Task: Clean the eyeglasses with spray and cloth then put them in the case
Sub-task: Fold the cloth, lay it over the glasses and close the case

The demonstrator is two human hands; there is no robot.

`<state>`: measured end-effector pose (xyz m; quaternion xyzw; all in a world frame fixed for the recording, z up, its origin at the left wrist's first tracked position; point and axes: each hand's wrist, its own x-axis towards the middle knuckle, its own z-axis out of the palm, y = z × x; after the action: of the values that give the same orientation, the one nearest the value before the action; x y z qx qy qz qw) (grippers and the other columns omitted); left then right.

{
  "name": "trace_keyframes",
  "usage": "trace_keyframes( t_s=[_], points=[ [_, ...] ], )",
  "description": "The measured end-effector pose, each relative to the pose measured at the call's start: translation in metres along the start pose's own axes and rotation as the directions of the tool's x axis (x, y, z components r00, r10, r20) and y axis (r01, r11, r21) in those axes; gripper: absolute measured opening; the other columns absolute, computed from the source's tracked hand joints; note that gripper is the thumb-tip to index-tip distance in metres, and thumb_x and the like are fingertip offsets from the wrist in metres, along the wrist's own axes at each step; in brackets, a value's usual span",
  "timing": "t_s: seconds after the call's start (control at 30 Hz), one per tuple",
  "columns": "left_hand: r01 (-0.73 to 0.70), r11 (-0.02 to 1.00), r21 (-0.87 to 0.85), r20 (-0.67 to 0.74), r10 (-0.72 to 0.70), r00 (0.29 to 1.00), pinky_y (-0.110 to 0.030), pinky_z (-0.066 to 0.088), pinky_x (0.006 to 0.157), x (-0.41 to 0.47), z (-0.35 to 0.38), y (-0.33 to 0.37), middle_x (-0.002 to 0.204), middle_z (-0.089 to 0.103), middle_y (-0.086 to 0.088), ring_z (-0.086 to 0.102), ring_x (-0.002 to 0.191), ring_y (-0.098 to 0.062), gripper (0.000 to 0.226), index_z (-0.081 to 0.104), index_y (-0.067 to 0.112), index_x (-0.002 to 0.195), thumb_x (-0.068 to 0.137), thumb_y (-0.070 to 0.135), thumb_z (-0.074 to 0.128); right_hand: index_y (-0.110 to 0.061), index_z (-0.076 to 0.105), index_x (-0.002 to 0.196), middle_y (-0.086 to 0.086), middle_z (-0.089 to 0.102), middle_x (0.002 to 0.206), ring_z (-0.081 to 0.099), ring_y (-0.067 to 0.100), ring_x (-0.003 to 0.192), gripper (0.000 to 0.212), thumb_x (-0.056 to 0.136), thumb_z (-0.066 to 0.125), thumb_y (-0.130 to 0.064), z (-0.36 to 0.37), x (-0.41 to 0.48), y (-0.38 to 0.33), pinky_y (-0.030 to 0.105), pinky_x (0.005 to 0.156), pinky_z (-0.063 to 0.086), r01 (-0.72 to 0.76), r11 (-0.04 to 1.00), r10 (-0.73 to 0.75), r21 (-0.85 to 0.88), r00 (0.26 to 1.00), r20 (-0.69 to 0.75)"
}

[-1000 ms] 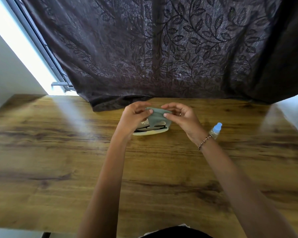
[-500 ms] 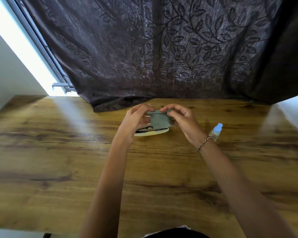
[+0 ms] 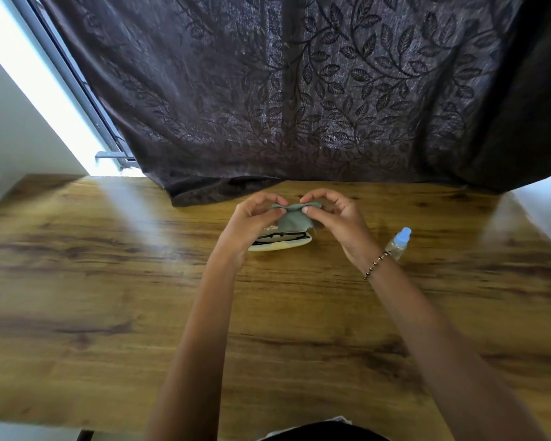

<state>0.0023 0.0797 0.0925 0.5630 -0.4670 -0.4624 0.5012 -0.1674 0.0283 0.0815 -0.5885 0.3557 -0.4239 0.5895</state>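
Grey-green cloth (image 3: 295, 219), pinched between left hand (image 3: 252, 218) and right hand (image 3: 337, 218), may drop onto the eyeglasses (image 3: 280, 237) if either grip loosens.

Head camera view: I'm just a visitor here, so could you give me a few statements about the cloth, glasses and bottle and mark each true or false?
1. The left hand and the right hand both pinch the cloth. True.
2. The spray bottle is in the right hand. False: it sits on the table, held by neither hand.
3. The eyeglasses lie in the open case. True.
4. The bracelet is on the left wrist. False: it is on the right one.
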Motion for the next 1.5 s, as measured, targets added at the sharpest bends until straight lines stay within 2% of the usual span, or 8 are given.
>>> trace_keyframes(
  t_s=[0.2, 0.33, 0.47, 0.67, 0.93, 1.07, 1.27, 1.5],
  points=[
    [0.054, 0.997, -0.060, -0.039, -0.056, 0.998, -0.013, 0.051, 0.068, 0.000, 0.003, 0.004, 0.103, 0.067, -0.001, 0.064, 0.091, -0.013, 0.017, 0.065, 0.008, 0.105, 0.095, 0.018, 0.056, -0.017, 0.067, 0.086, -0.004, 0.066, 0.094, 0.064, 0.006, 0.088, 0.016, 0.092, 0.057, -0.006, 0.002, 0.000, -0.002, 0.022, 0.060, 0.054, -0.050, 0.997, 0.052, 0.062, 0.998, -0.025],
    [0.005, 1.000, -0.005, -0.030, -0.005, 1.000, -0.018, 0.053, 0.076, 0.001, -0.001, 0.001, 0.100, 0.069, -0.004, 0.064, 0.090, -0.011, 0.020, 0.065, 0.009, 0.111, 0.093, 0.015, 0.061, -0.017, 0.069, 0.091, 0.002, 0.068, 0.096, 0.063, 0.012, 0.091, 0.008, 0.090, 0.064, -0.012, -0.001, 0.000, 0.000, 0.027, 0.068, 0.058, -0.044, 0.998, 0.045, 0.051, 0.999, -0.022],
    [0.052, 0.998, -0.020, -0.071, -0.053, 0.996, -0.023, 0.051, 0.087, 0.003, -0.001, -0.003, 0.105, 0.069, -0.007, 0.064, 0.098, -0.016, 0.026, 0.065, 0.015, 0.116, 0.090, 0.015, 0.064, -0.009, 0.064, 0.112, 0.010, 0.070, 0.103, 0.067, 0.012, 0.085, 0.024, 0.088, 0.065, -0.006, -0.002, 0.000, 0.002, 0.018, 0.064, 0.052, -0.026, 1.000, 0.026, -0.002, 1.000, -0.003],
    [0.071, 0.995, -0.068, -0.046, -0.074, 0.996, -0.017, 0.050, 0.076, 0.000, -0.002, -0.001, 0.100, 0.070, 0.002, 0.065, 0.092, -0.006, 0.015, 0.066, 0.020, 0.103, 0.091, 0.012, 0.062, -0.004, 0.063, 0.102, 0.004, 0.066, 0.098, 0.067, 0.008, 0.085, 0.015, 0.089, 0.060, 0.003, 0.002, 0.000, 0.002, 0.021, 0.069, 0.056, -0.004, 1.000, 0.004, 0.012, 1.000, 0.003],
    [0.115, 0.972, -0.204, 0.019, -0.114, 0.993, -0.029, 0.057, 0.081, 0.000, 0.000, 0.004, 0.103, 0.067, -0.009, 0.070, 0.087, -0.020, 0.013, 0.065, 0.009, 0.095, 0.096, 0.012, 0.052, -0.007, 0.064, 0.094, 0.008, 0.065, 0.097, 0.067, 0.015, 0.081, 0.013, 0.090, 0.057, 0.004, 0.003, -0.001, -0.002, 0.020, 0.069, 0.055, -0.002, 1.000, 0.002, 0.024, 1.000, 0.000],
    [0.062, 0.994, -0.084, 0.001, -0.062, 0.998, -0.038, 0.047, 0.099, 0.001, -0.003, -0.001, 0.099, 0.072, -0.002, 0.069, 0.090, -0.016, 0.019, 0.067, 0.010, 0.105, 0.090, 0.021, 0.064, -0.004, 0.065, 0.094, 0.006, 0.066, 0.095, 0.067, 0.018, 0.087, 0.007, 0.092, 0.059, -0.004, 0.002, -0.001, -0.002, 0.026, 0.074, 0.058, -0.032, 0.995, 0.032, 0.090, 0.999, -0.003],
    [-0.015, 0.996, 0.085, 0.006, 0.015, 1.000, -0.015, 0.050, 0.078, 0.000, -0.008, 0.001, 0.100, 0.069, -0.001, 0.065, 0.086, -0.003, 0.024, 0.065, 0.015, 0.108, 0.086, 0.006, 0.066, -0.011, 0.066, 0.109, 0.014, 0.068, 0.109, 0.068, 0.021, 0.089, 0.028, 0.084, 0.067, 0.002, -0.003, -0.001, 0.003, 0.027, 0.083, 0.056, -0.015, 1.000, 0.015, -0.007, 1.000, 0.021],
    [-0.098, 0.981, 0.170, -0.007, 0.100, 0.995, -0.011, 0.049, 0.077, -0.001, -0.008, 0.001, 0.101, 0.068, 0.000, 0.064, 0.084, 0.001, 0.019, 0.070, 0.011, 0.100, 0.085, 0.000, 0.065, -0.009, 0.068, 0.098, 0.008, 0.068, 0.098, 0.068, 0.016, 0.082, 0.011, 0.088, 0.065, -0.006, 0.000, -0.002, 0.004, 0.023, 0.076, 0.056, -0.049, 0.999, 0.049, -0.009, 0.997, 0.057]
  ],
)
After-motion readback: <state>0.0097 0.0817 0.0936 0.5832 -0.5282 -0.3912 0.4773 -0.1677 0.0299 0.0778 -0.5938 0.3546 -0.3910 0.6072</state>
